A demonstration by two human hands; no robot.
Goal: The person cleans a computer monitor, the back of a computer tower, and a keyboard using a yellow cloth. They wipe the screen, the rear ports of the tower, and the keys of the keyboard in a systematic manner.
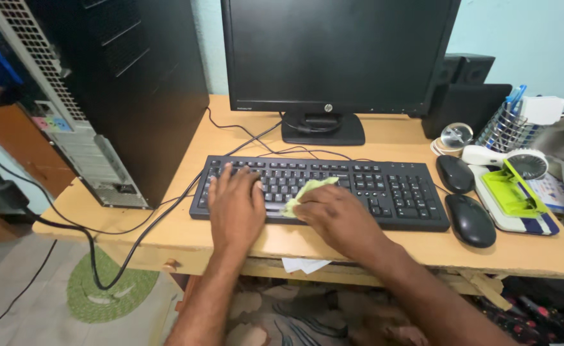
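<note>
- Both forearms come up from the lower edge of the view and end on the flat black plastic keyboard (320, 189), which serves as landmark below
- Left hand (236, 206) lies open and flat, palm down, fingers spread over the keyboard's left third, pressing on the keys
- Right hand (336, 214) is curled closed, pinching a small crumpled pale-green cloth (307, 193) against the keys just left of the keyboard's middle
- Cloth sticks out up and to the left of the right knuckles, between the two hands; the right hand is the one on it
- Keyboard's long axis runs left to right along the light wooden desk (397, 247), parallel to the front edge
- Right of the cloth, the rest of the key rows and the number pad lie uncovered; leftward, the left hand blocks the way
- Two black computer mice (471, 221) sit just off the keyboard's right end
- Behind the keyboard stands a black flat monitor (336, 57); beyond its left end, a black tower computer case (128, 96)
</note>
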